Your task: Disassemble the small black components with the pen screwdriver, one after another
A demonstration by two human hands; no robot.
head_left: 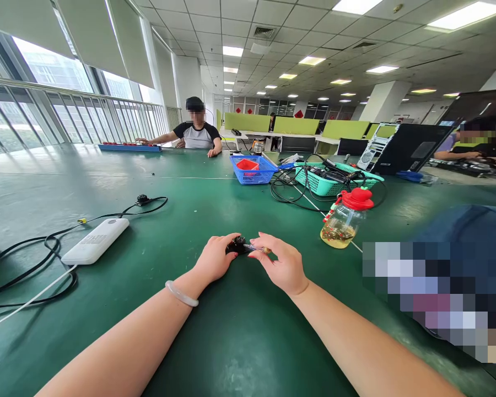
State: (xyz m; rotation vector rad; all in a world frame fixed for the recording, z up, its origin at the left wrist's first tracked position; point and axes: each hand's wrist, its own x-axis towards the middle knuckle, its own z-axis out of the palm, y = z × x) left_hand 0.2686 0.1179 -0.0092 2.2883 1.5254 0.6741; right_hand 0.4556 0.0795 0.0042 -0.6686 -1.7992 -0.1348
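Observation:
My left hand (215,256), with a pale bangle (182,294) at its wrist, is closed around a small black part (238,245) just above the green table. The part's exact kind is hard to make out. My right hand (283,262) pinches a slim tool (254,248) between thumb and fingers; it looks like a small screwdriver with a yellowish end. The tool's left tip meets the black part, or lies right beside it. Fingers hide much of both things.
On the left lie a white power adapter (95,241) and black cables (49,242). A red-lidded bottle (345,220) stands right, near a blue basket (254,175) and a green basket (320,184) with cables. A person (196,129) sits across; another sits far right.

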